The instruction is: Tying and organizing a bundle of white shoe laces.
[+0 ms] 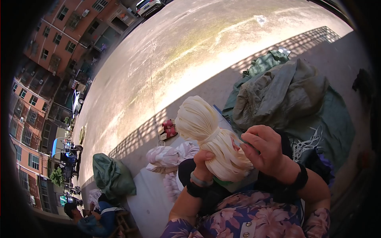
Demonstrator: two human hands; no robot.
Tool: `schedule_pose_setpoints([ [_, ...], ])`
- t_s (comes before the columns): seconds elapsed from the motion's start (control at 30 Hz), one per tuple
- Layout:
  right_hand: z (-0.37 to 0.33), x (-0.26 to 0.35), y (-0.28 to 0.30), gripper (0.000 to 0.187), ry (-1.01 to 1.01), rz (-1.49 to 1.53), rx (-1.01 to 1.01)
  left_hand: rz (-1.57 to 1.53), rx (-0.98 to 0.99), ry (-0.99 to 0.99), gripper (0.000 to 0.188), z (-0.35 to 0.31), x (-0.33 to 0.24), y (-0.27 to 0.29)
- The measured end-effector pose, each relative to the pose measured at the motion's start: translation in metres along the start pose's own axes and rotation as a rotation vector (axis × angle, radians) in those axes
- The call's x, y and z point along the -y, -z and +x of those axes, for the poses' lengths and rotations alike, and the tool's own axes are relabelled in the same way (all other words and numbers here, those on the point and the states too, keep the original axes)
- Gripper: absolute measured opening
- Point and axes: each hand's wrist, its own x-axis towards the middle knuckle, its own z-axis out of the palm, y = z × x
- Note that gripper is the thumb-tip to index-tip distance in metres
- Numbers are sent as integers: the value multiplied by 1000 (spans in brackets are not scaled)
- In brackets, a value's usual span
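Note:
A thick cream-coloured hank of flat strips [222, 152] stands upright over my lap, drawn in at a waist below its rounded top. My left hand [203, 164] is closed around its lower left side, thumb lying against the strips. My right hand [266, 148] is raised just right of the hank, with fingers curled in and the thumb close to them. Whatever those fingertips may pinch is too small to make out. Left of the hank lie pink-and-white twisted bundles [170, 155].
A white sheet [149, 202] covers the ground at left, near a green sack [114, 178] and a seated person [93, 222]. Red footwear [168, 130] lies beyond the hank. At right are a crumpled brown-grey sack [278, 97], a green cloth [333, 123] and loose white strips [307, 146].

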Motion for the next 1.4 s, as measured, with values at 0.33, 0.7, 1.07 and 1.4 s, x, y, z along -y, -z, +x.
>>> schedule_pose_setpoints([
  [0.33, 12, 8, -14, 21, -96, 221, -12, 93, -140, 64, 72, -14, 1, -6],
  [0.7, 21, -2, -16, 17, -139, 222, 122, 3, -110, 157, 69, -9, 6, -7],
  [1.07, 22, -13, -9, 14, -18, 148, 231, 185, -234, 231, 54, -16, 2, -9],
  [1.4, 17, -19, -7, 15, -34, 215, 312, 203, -303, 233, 54, -13, 3, -14],
])
